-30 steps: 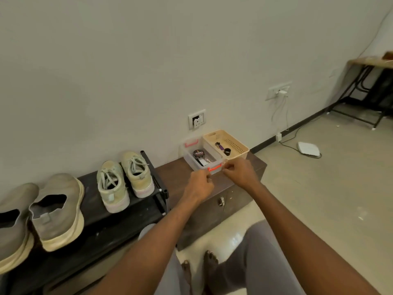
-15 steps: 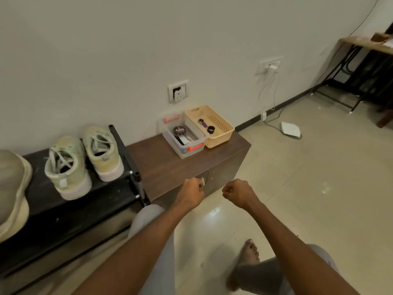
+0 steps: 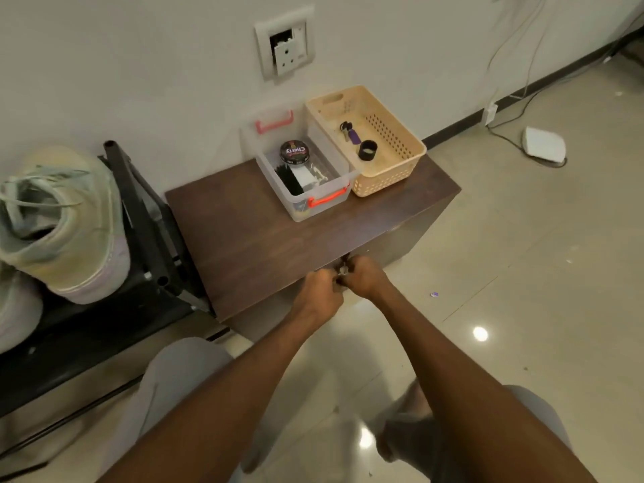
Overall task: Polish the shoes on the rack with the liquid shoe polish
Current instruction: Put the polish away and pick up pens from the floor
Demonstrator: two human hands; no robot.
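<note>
Shoes (image 3: 59, 221) sit on the rack (image 3: 146, 210); both arms reach forward, left hand (image 3: 319, 291) and right hand (image 3: 366, 277) curled together gripping a small metal handle (image 3: 343, 271) at the cabinet (image 3: 278, 238) front edge.

We cannot read the grip of either hand: the left hand (image 3: 322, 289) and right hand (image 3: 366, 277) meet at the front edge of the cabinet (image 3: 278, 238), lower centre of the frame, and their curled fingers hide a small metallic item (image 3: 343, 271) between them. The cabinet front lies out of view below the worktop. At the left edge, the pale sneaker (image 3: 66, 221) is cut off, and a second shoe (image 3: 14, 308) shows only a sliver. In the clear bin (image 3: 299, 210), the items under the round tin (image 3: 294, 152) are too blurred to identify. The foot (image 3: 400, 430) at lower centre is motion-blurred.
</note>
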